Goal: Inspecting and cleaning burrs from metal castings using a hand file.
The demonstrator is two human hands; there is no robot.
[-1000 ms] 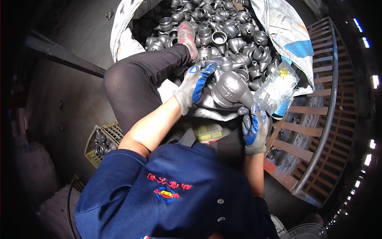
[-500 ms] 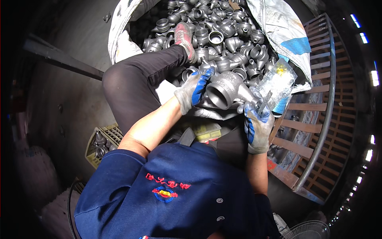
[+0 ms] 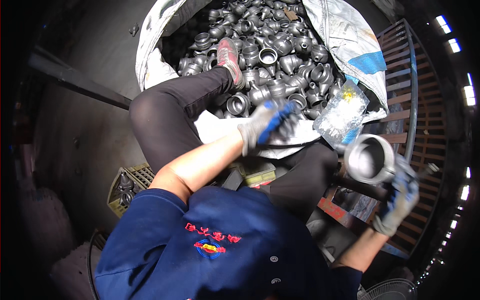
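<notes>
At the right, my right hand (image 3: 400, 197), in a grey glove with blue palm, is closed on a grey metal pipe fitting (image 3: 371, 159). Its wide round mouth faces up and to the left. A thin, blurred object (image 3: 431, 169) juts out beyond that hand; its kind cannot be made out. My left hand (image 3: 267, 125), gloved alike, hovers at the near edge of a heap of similar fittings (image 3: 280, 47). Motion smears its fingers, so what they hold, if anything, is hidden. The heap fills a large white woven sack (image 3: 340, 27).
A worn metal plate (image 3: 342, 117) with a yellow smear rests on the sack's near right rim. To the right stands a slatted rack (image 3: 412, 100) with a tubular rail. A yellowish crate (image 3: 122, 200) of fittings sits at lower left. My shoe (image 3: 228, 55) is on the heap.
My right hand has swung right and toward me, carrying the fitting away from the sack. My left hand has come off the fitting and shifted slightly right and nearer.
</notes>
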